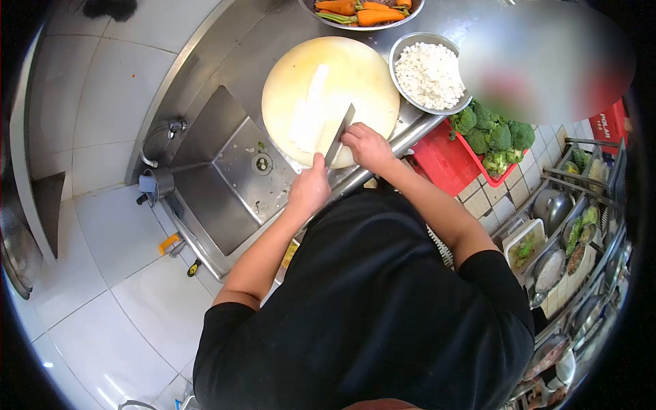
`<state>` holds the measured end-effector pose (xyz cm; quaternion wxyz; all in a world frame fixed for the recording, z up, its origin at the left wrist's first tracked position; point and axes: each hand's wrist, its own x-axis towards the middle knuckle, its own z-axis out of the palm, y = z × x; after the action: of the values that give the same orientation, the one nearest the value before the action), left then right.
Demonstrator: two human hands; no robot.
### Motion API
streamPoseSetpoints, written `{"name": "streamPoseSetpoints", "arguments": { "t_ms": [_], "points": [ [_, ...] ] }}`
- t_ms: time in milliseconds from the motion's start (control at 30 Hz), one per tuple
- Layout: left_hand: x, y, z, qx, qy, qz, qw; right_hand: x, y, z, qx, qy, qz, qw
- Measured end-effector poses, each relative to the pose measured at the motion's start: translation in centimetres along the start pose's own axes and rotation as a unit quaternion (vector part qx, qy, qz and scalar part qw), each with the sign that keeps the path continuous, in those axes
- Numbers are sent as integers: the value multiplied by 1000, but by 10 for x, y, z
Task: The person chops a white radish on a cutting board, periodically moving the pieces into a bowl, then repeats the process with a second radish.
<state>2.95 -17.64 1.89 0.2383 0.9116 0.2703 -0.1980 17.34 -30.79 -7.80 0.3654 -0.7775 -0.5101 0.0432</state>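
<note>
Black short-sleeved shirt (383,294) is facing the round cream chopping board (290,72). On it, long white food pieces (317,89) are lying; the right hand (369,149) is grasping a grey metal knife (348,117). Left hand's (311,188) grip: cannot tell. Tucked fingertips would be aiding safe, even cutting.

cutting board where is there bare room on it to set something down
The board is bare far right, between the white strips and cube bowl, and left of the strips. Crowded at the near edge: knife, left hand, right hand.
</note>
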Motion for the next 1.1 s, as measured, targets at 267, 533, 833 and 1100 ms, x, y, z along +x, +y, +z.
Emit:
{"name": "streamPoseSetpoints", "arguments": {
  "t_ms": [267,533,833,1100],
  "points": [
    [-29,-11,-34,-39,86,6,996,-8,8,-34,93,159,81,980],
    [-50,-24,-4,-56,136,49,988,83,-4,-107,37,-72,14,997],
    [-55,-30,-9,-18,178,47,983,109,12,-50,117,-350,42,929],
    [-65,-85,-39,60,176,77,980,115,27,-24,18,-358,67,931]
  ]
}}
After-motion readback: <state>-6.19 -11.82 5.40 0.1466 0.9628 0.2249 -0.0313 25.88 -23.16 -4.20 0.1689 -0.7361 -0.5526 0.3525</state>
